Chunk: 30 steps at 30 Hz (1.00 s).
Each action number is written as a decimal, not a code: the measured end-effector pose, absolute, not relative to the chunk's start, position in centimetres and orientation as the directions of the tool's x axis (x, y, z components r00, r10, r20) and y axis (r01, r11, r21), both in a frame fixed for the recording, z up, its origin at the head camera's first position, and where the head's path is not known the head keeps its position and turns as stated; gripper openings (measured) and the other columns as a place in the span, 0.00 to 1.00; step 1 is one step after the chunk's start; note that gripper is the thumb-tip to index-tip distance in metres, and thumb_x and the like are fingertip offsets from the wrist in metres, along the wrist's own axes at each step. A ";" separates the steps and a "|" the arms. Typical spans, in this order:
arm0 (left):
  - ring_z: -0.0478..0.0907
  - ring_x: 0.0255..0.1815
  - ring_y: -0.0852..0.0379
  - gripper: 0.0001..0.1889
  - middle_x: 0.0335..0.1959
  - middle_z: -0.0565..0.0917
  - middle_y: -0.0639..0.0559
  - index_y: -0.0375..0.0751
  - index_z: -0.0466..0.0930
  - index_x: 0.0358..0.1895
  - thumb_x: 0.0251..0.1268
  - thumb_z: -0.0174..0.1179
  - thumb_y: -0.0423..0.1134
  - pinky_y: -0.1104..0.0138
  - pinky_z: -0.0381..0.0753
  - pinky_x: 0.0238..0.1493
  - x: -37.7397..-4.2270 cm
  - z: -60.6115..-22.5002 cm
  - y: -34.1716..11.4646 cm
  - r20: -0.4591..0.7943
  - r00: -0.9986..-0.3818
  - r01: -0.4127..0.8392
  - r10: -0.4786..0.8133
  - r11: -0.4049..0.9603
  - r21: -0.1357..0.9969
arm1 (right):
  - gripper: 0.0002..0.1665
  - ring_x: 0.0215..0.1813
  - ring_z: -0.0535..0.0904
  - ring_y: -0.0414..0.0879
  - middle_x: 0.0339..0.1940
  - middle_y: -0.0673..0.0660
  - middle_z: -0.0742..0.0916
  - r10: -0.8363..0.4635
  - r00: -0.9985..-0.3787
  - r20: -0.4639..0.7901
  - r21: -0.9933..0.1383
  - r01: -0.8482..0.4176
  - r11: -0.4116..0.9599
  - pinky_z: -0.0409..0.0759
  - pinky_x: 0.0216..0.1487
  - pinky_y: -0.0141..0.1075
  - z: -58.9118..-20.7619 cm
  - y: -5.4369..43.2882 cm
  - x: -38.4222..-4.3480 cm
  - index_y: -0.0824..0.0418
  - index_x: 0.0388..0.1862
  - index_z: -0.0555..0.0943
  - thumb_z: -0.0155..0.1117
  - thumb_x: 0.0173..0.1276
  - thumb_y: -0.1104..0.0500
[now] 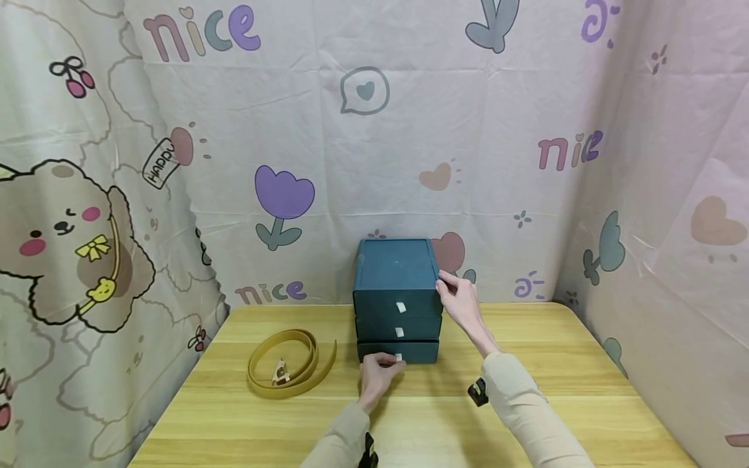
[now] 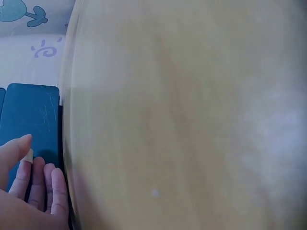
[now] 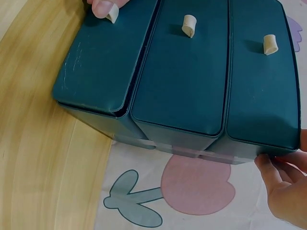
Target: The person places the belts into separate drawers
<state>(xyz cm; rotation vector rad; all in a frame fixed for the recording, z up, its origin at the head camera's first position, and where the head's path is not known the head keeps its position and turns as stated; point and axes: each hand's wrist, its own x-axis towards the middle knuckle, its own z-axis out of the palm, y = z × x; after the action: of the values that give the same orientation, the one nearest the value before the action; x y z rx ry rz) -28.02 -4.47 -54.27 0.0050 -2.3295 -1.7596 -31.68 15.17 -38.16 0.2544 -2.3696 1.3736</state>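
Observation:
A dark teal drawer box (image 1: 396,266) with three stacked drawers stands on the table, each drawer bearing a small pale pull tab. Its bottom drawer (image 1: 422,351) juts out slightly past the two above. My left hand (image 1: 377,377) pinches that drawer's pull tab (image 3: 113,14) between thumb and index finger. In the left wrist view, the other fingers of that hand are bent near the drawer front (image 2: 33,115). At the upper right edge of the box, my right hand (image 1: 460,302) grips the corner, with fingertips on the side and top.
Left of the box lies a loosely coiled yellow belt (image 1: 312,364) with a metal buckle (image 1: 281,372). The wooden table (image 1: 544,383) ends at a printed cloth backdrop (image 1: 374,156) close behind the box. More cloth hangs at both sides.

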 end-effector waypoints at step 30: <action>0.80 0.27 0.63 0.05 0.30 0.90 0.46 0.37 0.91 0.31 0.54 0.74 0.35 0.71 0.80 0.28 -26.4 -53.5 -5.7 0.094 -0.995 0.088 -0.013 0.264 0.961 | 0.24 0.63 0.82 0.58 0.69 0.64 0.80 0.033 -0.910 0.413 -0.793 -0.341 0.505 0.81 0.62 0.50 -38.1 15.2 -31.7 0.66 0.68 0.76 0.55 0.77 0.59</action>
<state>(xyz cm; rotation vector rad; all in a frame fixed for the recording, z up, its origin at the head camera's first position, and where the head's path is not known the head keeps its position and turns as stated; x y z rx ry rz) -26.40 -5.71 -53.53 -0.0723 -2.4303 -1.8557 -31.65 15.24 -38.13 0.2561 -2.3769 1.3734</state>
